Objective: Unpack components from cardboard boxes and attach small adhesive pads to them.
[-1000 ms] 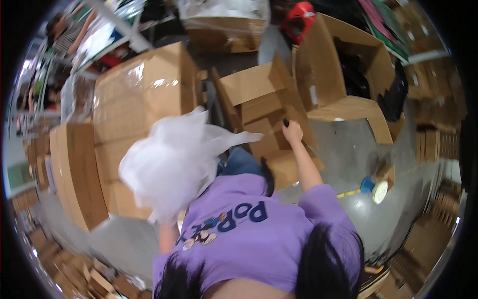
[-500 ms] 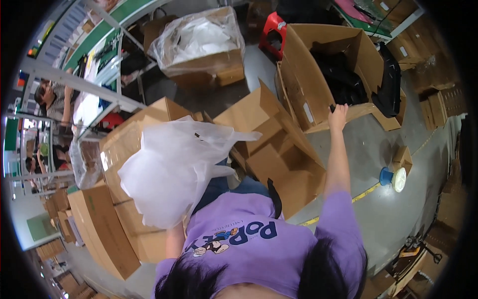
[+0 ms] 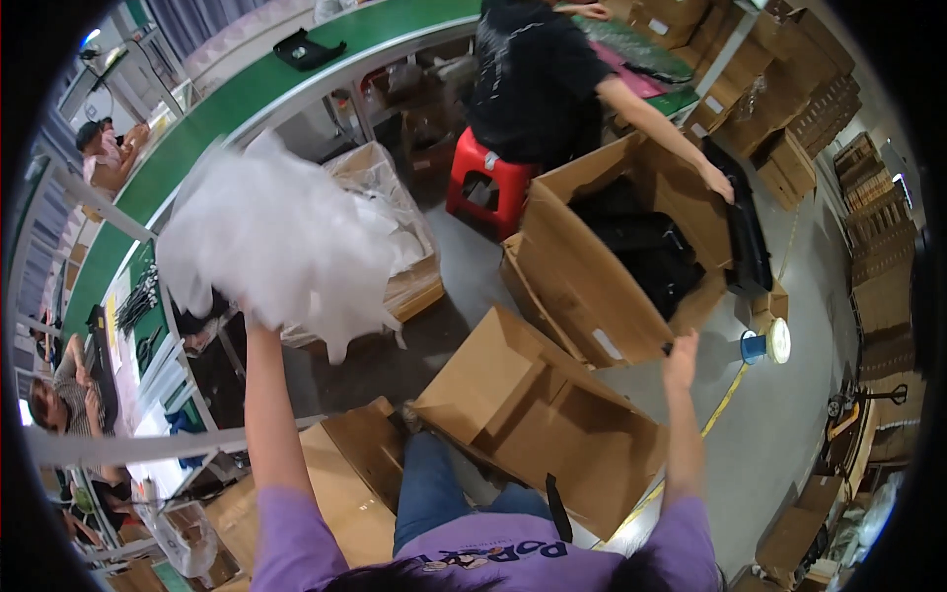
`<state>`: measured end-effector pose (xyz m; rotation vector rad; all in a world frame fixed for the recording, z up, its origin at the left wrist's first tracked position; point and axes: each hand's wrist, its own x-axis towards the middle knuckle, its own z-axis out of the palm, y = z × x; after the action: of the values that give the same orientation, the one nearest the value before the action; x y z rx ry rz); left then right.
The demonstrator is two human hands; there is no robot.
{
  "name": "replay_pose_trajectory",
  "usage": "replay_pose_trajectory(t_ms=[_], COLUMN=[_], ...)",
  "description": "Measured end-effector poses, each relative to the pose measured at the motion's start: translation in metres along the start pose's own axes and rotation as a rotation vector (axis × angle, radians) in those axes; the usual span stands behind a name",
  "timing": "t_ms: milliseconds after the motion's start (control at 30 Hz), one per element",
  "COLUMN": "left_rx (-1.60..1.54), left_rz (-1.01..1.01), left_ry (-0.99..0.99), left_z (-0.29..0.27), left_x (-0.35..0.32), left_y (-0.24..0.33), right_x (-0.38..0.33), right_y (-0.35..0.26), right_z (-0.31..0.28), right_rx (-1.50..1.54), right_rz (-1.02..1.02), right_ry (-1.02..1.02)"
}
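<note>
White, translucent plastic bags hang in a motion-blurred bundle from my raised left hand, whose fingers they mostly hide. Just beyond and partly behind the bundle stands a carton lined with clear plastic, with white bags inside. My right hand is closed at the near right corner of a large open carton. A small black piece shows at its fingertips, too small to name. Black moulded parts lie inside that carton. An empty open carton sits in front of my legs.
A person in black sits on a red stool, one hand on a black panel at the carton's right side. A green workbench curves behind. A blue-and-white spool is on the floor at right.
My left arm has swung the bags up and forward, towards the lined carton. The view has shifted, bringing the seated person into sight. My right hand stays at the large carton's corner.
</note>
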<state>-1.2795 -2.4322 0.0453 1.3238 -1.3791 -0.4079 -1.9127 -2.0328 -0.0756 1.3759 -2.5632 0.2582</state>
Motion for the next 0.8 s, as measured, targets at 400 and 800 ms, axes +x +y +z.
replay_pose_trajectory(t_ms=[400,800], left_rx=[1.248,1.403], left_rz=[0.203,-0.249], left_ry=[-0.884,-1.85], left_z=[0.138,0.168], left_x=[-0.019,-0.04], left_y=[-0.389,-0.42], right_x=[0.012,0.032], right_y=[-0.029,-0.03], right_z=[0.016,0.038], right_rx=[-0.391,-0.406], right_rz=[0.19,0.252], right_ry=[-0.227,-0.258])
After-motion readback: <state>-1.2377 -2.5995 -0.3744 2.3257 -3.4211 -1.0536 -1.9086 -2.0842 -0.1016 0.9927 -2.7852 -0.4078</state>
